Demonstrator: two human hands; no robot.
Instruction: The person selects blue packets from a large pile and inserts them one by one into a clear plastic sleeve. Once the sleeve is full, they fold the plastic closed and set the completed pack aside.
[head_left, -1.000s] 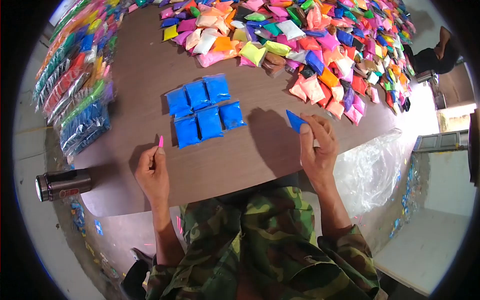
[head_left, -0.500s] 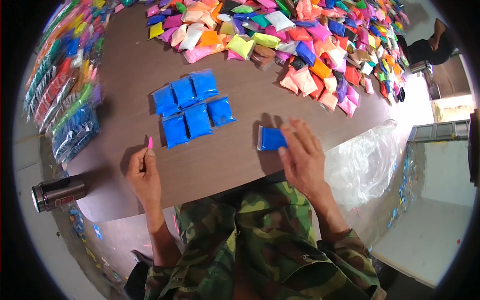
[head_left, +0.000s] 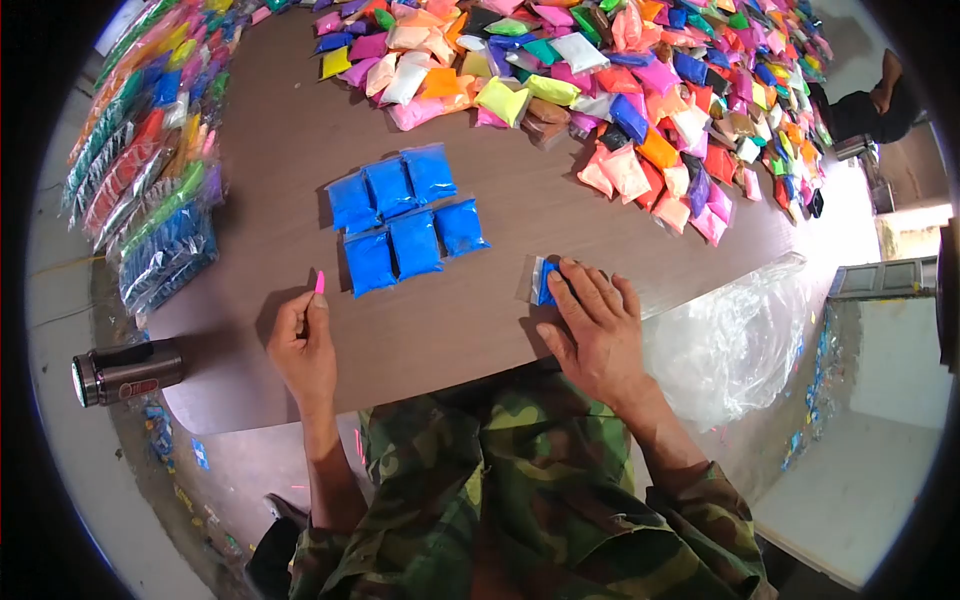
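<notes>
My left hand (head_left: 305, 345) is closed near the table's front edge, with a small pink pointed strip (head_left: 320, 282) sticking up from between thumb and forefinger. My right hand (head_left: 598, 330) lies with its fingers stretched out over a blue packet (head_left: 546, 284). Most of that packet is hidden under the fingers; only its left end and clear plastic edge show. Between the hands and farther back, several blue packets (head_left: 414, 245) lie flat on the table in two rows, close together.
A large heap of small coloured packets (head_left: 640, 100) covers the back and right of the brown table (head_left: 270, 160). Bundles of filled clear bags (head_left: 165, 245) lie at the left, near a steel flask (head_left: 128, 372). Clear plastic film (head_left: 730, 340) hangs at the right edge. Another person's arm (head_left: 885, 85) shows at far right.
My right hand has come down onto the blue packet and now covers most of it. My left hand keeps its hold on the pink strip. The whole view has shifted slightly.
</notes>
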